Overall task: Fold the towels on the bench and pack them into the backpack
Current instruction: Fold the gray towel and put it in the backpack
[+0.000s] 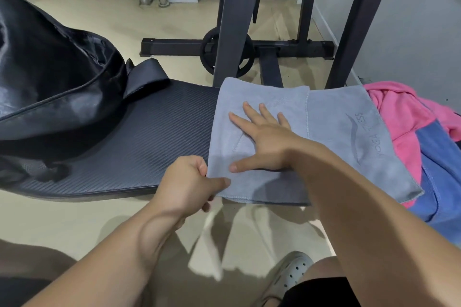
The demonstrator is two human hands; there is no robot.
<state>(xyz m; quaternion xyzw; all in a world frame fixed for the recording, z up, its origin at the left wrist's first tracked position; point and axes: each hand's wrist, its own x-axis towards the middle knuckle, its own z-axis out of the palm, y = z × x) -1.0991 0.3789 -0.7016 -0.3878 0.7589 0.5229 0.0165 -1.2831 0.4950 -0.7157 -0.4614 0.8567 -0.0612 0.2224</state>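
Nearest: left hand (pixel 194 179), fingers pinching near-left corner of grey towel (pixel 344 137); right hand (pixel 264 142) flat, fingers spread, pressing folded layer. Padded bench (pixel 149 137) under both. Black backpack (pixel 50 82) at left end, well apart from towel, nearer left hand. Towel long axis along bench. Heaped at right, touching it: pink towel (pixel 399 117) and blue towel (pixel 444 157), apparently unfolded. Beige floor (pixel 87 219), dark steel frame (pixel 232 20) behind.

We can read only one text. It is printed tone on tone on the grey towel (pixel 349 107), which lies across the bench (pixel 149 144) toward its right end. The letters run sideways beside a curved logo mark (pixel 355 137). We read "YOGA" clearly; the second word is faint and ends in "ESS".
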